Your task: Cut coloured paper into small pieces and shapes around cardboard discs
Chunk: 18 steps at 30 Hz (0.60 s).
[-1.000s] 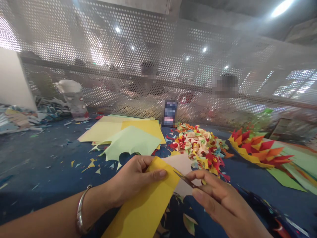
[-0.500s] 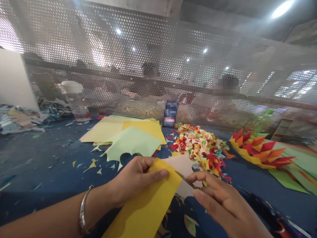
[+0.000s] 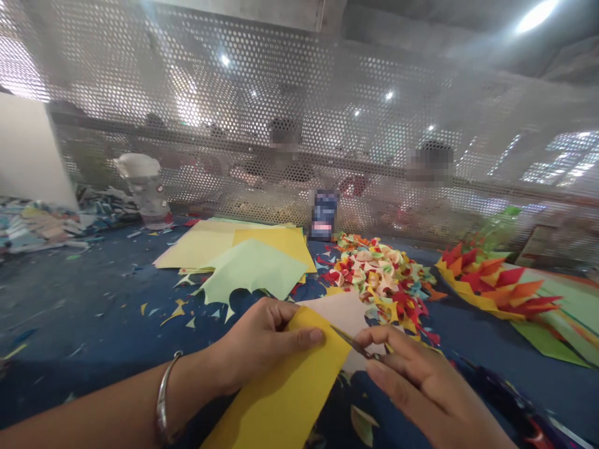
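Note:
My left hand pinches a strip of yellow paper near its upper end, thumb on top and fingers behind. The strip slants down toward the bottom edge of the view. In my right hand is a small pair of scissors, its handles mostly hidden by my fingers. The blades lie at the right edge of the yellow paper, close to its top corner. Beneath them rests a pale pink sheet on the dark blue table.
Stacked paper sheets lie ahead, a notched pale green sheet on them. Right of these are a heap of small cut pieces, a phone and red-orange pointed paper. A white-lidded cup stands left, before a perforated screen.
The yellow paper and my left hand have shifted slightly right and down in view. The scissor blades stay at the paper's right edge, still in my right hand.

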Tool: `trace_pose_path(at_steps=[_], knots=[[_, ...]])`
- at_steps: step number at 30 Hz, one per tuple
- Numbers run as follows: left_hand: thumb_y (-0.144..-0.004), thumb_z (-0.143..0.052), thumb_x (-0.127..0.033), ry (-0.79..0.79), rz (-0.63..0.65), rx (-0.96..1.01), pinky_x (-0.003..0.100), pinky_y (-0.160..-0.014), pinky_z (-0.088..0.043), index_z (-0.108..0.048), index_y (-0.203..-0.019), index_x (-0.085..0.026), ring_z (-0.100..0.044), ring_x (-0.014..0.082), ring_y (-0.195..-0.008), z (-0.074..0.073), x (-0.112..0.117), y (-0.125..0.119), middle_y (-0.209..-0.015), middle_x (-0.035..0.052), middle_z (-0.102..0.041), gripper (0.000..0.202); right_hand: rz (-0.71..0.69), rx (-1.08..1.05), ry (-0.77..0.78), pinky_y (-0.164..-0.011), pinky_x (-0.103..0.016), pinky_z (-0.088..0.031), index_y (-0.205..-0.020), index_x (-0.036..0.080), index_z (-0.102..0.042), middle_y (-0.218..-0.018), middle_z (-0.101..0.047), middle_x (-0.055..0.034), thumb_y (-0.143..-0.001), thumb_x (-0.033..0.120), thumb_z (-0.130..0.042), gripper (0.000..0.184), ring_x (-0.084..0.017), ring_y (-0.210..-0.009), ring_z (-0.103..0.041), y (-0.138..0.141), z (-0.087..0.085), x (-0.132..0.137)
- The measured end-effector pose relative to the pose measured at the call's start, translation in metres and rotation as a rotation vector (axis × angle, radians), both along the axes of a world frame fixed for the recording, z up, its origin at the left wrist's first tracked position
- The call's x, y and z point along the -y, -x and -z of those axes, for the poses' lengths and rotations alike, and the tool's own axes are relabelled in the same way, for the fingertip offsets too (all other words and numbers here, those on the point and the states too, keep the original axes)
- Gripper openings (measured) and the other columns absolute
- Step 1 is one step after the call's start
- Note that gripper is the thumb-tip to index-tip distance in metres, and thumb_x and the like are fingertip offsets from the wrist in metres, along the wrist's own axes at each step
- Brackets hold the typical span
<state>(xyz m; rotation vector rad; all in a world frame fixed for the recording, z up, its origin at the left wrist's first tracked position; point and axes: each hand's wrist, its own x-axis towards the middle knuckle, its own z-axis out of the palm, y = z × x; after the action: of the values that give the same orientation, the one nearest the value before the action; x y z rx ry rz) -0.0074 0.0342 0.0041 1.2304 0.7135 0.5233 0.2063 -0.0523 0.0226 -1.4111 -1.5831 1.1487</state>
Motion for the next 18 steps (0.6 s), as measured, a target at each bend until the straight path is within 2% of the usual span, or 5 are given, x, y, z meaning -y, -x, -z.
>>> trace_pose_path(at_steps=[3,8,14,18], knots=[[-0.075,-0.072,-0.047,0.001,0.010,-0.015,0.020,-0.053,-0.047,-0.072,-0.084,-0.014,-0.065,0.0122,-0.058,0.0013,0.0004,0.0000,-0.076,0.0073,-0.074,0.034,-0.015,-0.009,0.006,-0.067,-0.028,-0.051,-0.104,0.026,-0.057,-0.070,-0.067,-0.0016,-0.090,0.051,-0.051,0.029,-0.024,-0.087,-0.065,-0.0019,0.0015,-0.0006],[-0.073,-0.072,-0.048,-0.012,-0.007,-0.037,0.021,-0.053,-0.047,-0.072,-0.081,-0.013,-0.064,0.0137,-0.058,0.0018,0.0006,0.0001,-0.075,0.0082,-0.073,0.036,-0.043,0.000,0.013,-0.072,-0.029,-0.050,-0.109,0.026,-0.055,-0.074,-0.068,-0.0019,-0.091,0.052,-0.049,0.032,-0.023,-0.092,-0.065,-0.0020,0.0028,0.0003],[-0.074,-0.072,-0.049,-0.016,0.019,-0.029,0.021,-0.054,-0.048,-0.073,-0.084,-0.014,-0.065,0.0136,-0.059,0.0042,0.0007,-0.0006,-0.077,0.0083,-0.074,0.037,-0.007,-0.010,0.051,-0.072,-0.031,-0.050,-0.102,0.024,-0.054,-0.072,-0.065,-0.0007,-0.089,0.052,-0.051,0.031,-0.022,-0.079,-0.065,0.0035,-0.0002,0.0007],[-0.074,-0.072,-0.048,-0.012,0.021,-0.024,0.020,-0.053,-0.047,-0.074,-0.084,-0.014,-0.064,0.0126,-0.058,0.0052,0.0015,-0.0019,-0.076,0.0075,-0.074,0.035,-0.011,-0.006,0.048,-0.070,-0.030,-0.049,-0.102,0.025,-0.053,-0.075,-0.066,-0.0012,-0.089,0.053,-0.050,0.031,-0.021,-0.077,-0.064,0.0036,-0.0005,0.0005]])
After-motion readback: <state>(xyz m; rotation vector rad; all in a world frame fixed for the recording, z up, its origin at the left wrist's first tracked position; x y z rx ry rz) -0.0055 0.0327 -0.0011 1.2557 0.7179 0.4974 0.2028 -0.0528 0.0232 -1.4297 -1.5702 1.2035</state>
